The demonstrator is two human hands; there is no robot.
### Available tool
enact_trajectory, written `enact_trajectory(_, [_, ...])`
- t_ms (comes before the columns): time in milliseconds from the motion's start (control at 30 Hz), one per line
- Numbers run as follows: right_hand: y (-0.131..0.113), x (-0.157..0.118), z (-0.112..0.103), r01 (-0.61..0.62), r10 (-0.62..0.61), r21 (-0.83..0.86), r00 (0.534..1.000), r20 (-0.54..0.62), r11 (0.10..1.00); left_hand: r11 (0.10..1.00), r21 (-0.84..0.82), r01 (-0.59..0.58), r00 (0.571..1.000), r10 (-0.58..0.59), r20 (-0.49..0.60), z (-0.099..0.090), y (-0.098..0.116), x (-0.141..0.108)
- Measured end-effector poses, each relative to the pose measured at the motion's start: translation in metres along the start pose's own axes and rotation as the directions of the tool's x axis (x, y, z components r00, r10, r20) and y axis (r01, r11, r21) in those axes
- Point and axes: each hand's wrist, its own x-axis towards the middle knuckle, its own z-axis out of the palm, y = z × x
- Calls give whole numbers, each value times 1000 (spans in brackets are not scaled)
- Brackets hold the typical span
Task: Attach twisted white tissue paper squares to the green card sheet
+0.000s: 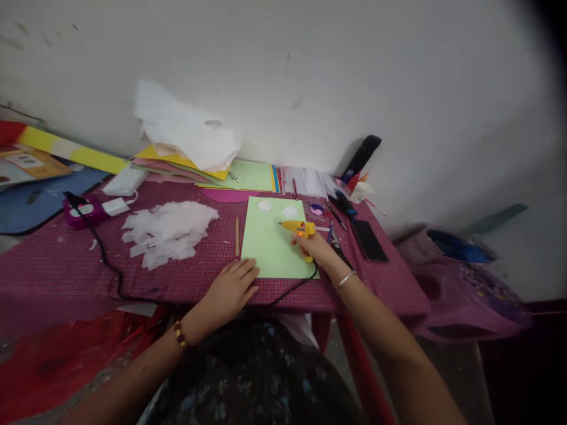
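A light green sheet of paper [270, 254] lies on the checked tablecloth in front of me. Two white fluffy-looking round patches, the left one [264, 206] and the right one [289, 211], sit near its top. My right hand [310, 245] is closed round a yellow glue gun [295, 226] with a lit orange light, its nozzle pointing left over the sheet. A clear glue stick shows at its back, and its black cord runs down and left. My left hand [237, 283] rests flat, fingers spread, at the sheet's lower left corner. A brown pencil [237, 236] lies beside the sheet.
Left of the sheet is a pile of white paper pieces [170, 230], with a purple power socket box [84, 211] beyond it. Coloured paper [186, 168] is stacked at the back. A black phone [369, 241], pens and scissors [339, 251] lie to the right. A pink chair [469, 295] stands beyond.
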Motion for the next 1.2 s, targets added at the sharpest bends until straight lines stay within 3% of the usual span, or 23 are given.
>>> enact_trajectory(200, [9, 4, 11, -31, 30, 64, 999, 16, 997, 1000, -14, -1, 999, 0, -53, 5, -2, -5])
enact_trajectory(433, [-2, 10, 8, -129, 120, 131, 990, 76, 983, 1000, 2, -1, 999, 1, -41, 6, -2, -4])
enact_trajectory(500, [-4, 8, 8, -123, 121, 46, 991, 54, 991, 1000, -3, 1, 999, -1, -48, 5, -1, -4])
enact_trajectory(600, [-5, 0, 9, -90, 92, -221, 996, -1, 971, 1000, -8, -1, 999, 1, -52, 5, -1, -4])
enact_trajectory(700, [-13, -13, 6, 36, -53, -531, 998, -16, 847, 1000, -17, -11, 998, 10, -60, 6, -2, -4])
enact_trajectory(767, [-24, -22, 0, 115, -93, -618, 993, 69, 777, 999, -27, -17, 998, 15, -65, 8, -3, -4])
enact_trajectory(800, [-30, -26, -4, 129, -61, -599, 989, 132, 790, 999, -35, -16, 998, 14, -67, 8, -4, -4])
enact_trajectory(867, [-41, -33, -9, 104, 10, -426, 966, 258, 899, 998, -64, -2, 998, -3, -65, 5, -3, -4])
enact_trajectory(967, [-47, -38, -2, 88, -92, 26, 961, 262, 996, 976, -210, 53, 994, -71, -79, -6, 5, -6])
enact_trajectory(1067, [-42, -42, 29, 82, -188, 412, 957, 222, 907, 860, -492, 137, 974, -207, -90, -21, 21, -3])
enact_trajectory(1200, [-41, -49, 81, 42, -234, 549, 929, 285, 835, 584, -796, 159, 932, -355, -74, -31, 34, 8])
